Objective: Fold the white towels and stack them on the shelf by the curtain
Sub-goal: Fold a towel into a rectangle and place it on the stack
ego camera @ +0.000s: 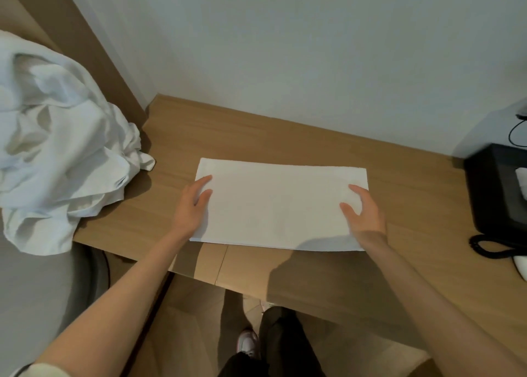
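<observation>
Pale wall [285, 48] closes off the far side of your workspace, and the wooden desk [256, 137] runs along below it, giving you a flat, firm place to fold. To your left, a big heap of unfolded white towels [57, 125] spills over the desk's end, its nearest tail close to your work but not touching it. At the right end sits a black telephone [499, 188] with its coiled cord, well apart from the cloth.

Centred near the front edge lies the folded towel [279, 205], a long flat rectangle whose near edge sits just at the desk's lip. No shelf or curtain shows in this view, so stacking is not yet in hand; you appear to be midway through folding this one.

Your left hand [194, 208] rests on the towel's left end, fingers spread and lying flat, gripping nothing. Your right hand [363, 214] rests on the right end, thumb and fingers apart, pressing the cloth and not pinching it.

To do this step well, smooth outward so the layers lie without trapped wrinkles, then check that the near edges line up before the next fold. Pinch both corners of one end together and carry that end across squarely, so the finished bundle stacks level.
</observation>
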